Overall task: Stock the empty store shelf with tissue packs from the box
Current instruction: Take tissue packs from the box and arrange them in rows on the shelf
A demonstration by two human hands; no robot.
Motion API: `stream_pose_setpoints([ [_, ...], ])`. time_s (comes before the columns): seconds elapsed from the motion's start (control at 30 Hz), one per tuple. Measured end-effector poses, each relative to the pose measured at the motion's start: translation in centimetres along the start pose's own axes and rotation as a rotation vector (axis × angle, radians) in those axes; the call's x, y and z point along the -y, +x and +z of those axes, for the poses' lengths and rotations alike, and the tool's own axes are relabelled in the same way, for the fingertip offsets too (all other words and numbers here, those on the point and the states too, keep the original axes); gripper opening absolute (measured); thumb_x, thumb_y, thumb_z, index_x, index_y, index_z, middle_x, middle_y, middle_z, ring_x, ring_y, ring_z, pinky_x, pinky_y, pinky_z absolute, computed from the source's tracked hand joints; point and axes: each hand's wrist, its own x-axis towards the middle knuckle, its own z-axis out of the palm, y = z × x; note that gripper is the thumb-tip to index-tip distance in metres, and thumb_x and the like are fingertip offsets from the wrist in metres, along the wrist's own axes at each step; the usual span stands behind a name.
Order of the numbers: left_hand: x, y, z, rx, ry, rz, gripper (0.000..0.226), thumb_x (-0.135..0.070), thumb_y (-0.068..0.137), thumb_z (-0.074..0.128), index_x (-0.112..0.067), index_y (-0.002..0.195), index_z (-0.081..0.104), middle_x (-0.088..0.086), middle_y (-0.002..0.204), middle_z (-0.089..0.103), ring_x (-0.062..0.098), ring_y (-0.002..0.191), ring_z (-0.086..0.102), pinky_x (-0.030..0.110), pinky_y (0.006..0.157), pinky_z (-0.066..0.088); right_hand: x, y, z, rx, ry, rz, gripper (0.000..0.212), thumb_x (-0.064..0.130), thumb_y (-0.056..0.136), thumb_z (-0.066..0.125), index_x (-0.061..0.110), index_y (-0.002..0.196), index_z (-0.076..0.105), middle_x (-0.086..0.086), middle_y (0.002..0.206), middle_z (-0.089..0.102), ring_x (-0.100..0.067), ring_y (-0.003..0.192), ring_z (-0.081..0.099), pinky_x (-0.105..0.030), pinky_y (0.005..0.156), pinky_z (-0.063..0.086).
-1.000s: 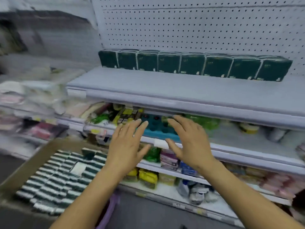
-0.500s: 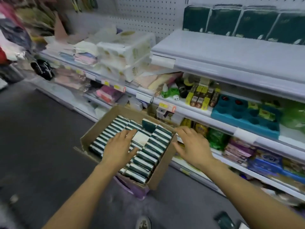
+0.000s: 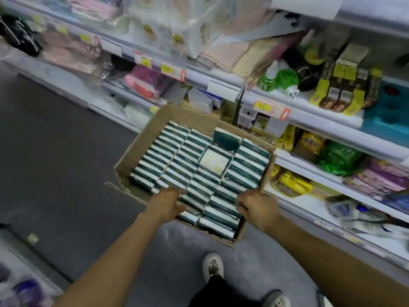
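A cardboard box (image 3: 141, 155) sits low in front of the shelving, packed with rows of dark green and white tissue packs (image 3: 177, 165). One pack (image 3: 226, 138) stands upright at the far end, and another (image 3: 214, 160) lies flat with its pale face up. My left hand (image 3: 167, 202) rests with straight fingers on the packs at the near left of the box. My right hand (image 3: 254, 207) is at the near right, with its fingers curled down over the ends of the packs there. Its fingertips are hidden. The shelf being stocked is out of view.
Store shelves (image 3: 309, 120) full of goods run along the right and the back, close behind the box. Dark floor (image 3: 55, 151) spreads to the left. My shoe (image 3: 213, 265) stands just below the box. A shelf edge with price tags (image 3: 271, 108) overhangs the box's far corner.
My view has swung down from the top shelf to the box. Both hands have dropped from in front of the shelves onto the packs at the box's near end.
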Motion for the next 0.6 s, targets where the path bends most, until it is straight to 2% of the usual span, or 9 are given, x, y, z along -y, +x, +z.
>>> stream_pose_setpoints([
  [0.1, 1.0, 2.2, 1.6, 0.124, 0.046, 0.005, 0.058, -0.039, 0.092, 0.064, -0.030, 0.145, 0.041, 0.005, 0.145, 0.043, 0.027, 0.129, 0.046, 0.043, 0.102, 0.045, 1.2, 1.4, 2.2, 0.078, -0.031, -0.041, 0.023, 0.023, 0.099, 0.043, 0.020, 0.097, 0.065, -0.001, 0.104, 0.062, -0.021, 0.093, 0.058, -0.030, 0.063, 0.043],
  [0.23, 1.1, 4.4, 3.4, 0.229, 0.131, 0.026, 0.065, -0.036, 0.086, 0.071, -0.028, 0.143, 0.043, 0.005, 0.138, 0.047, 0.028, 0.126, 0.048, 0.042, 0.103, 0.045, 2.4, 2.2, 4.5, 0.157, -0.092, -0.038, 0.024, 0.032, 0.098, 0.047, 0.016, 0.104, 0.063, -0.006, 0.112, 0.058, -0.025, 0.106, 0.055, -0.032, 0.071, 0.045],
  [0.33, 0.7, 5.7, 4.0, 0.249, 0.127, 0.042, 0.062, -0.025, 0.086, 0.071, -0.026, 0.143, 0.044, 0.006, 0.139, 0.046, 0.026, 0.126, 0.049, 0.038, 0.104, 0.045, 2.8, 2.7, 5.5, 0.185, -0.215, -0.006, 0.023, 0.029, 0.096, 0.050, 0.014, 0.108, 0.064, -0.007, 0.116, 0.059, -0.025, 0.111, 0.052, -0.033, 0.075, 0.045],
  [0.47, 0.6, 6.2, 4.5, 0.286, 0.262, 0.106, 0.071, 0.003, 0.086, 0.060, -0.022, 0.148, 0.036, 0.010, 0.150, 0.032, 0.030, 0.136, 0.034, 0.039, 0.110, 0.040, 2.9, 3.0, 6.2, 0.229, -0.276, 0.000, 0.030, 0.033, 0.095, 0.047, 0.013, 0.112, 0.062, -0.009, 0.121, 0.055, -0.027, 0.116, 0.048, -0.036, 0.085, 0.042],
  [0.53, 1.0, 6.3, 4.7, 0.251, 0.328, 0.148, 0.072, 0.009, 0.085, 0.057, -0.019, 0.148, 0.035, 0.010, 0.151, 0.030, 0.030, 0.137, 0.032, 0.041, 0.109, 0.041, 2.9, 3.3, 6.2, 0.231, -0.234, 0.016, 0.027, 0.029, 0.096, 0.048, 0.015, 0.114, 0.061, -0.007, 0.120, 0.054, -0.026, 0.117, 0.048, -0.035, 0.083, 0.042],
  [0.6, 1.3, 6.0, 4.3, 0.198, 0.310, 0.163, 0.067, 0.009, 0.085, 0.056, -0.020, 0.143, 0.040, 0.007, 0.148, 0.037, 0.027, 0.133, 0.038, 0.041, 0.104, 0.045, 2.7, 3.4, 6.0, 0.202, -0.163, 0.069, 0.023, 0.024, 0.095, 0.049, 0.018, 0.114, 0.061, -0.003, 0.118, 0.054, -0.023, 0.115, 0.049, -0.031, 0.075, 0.040],
])
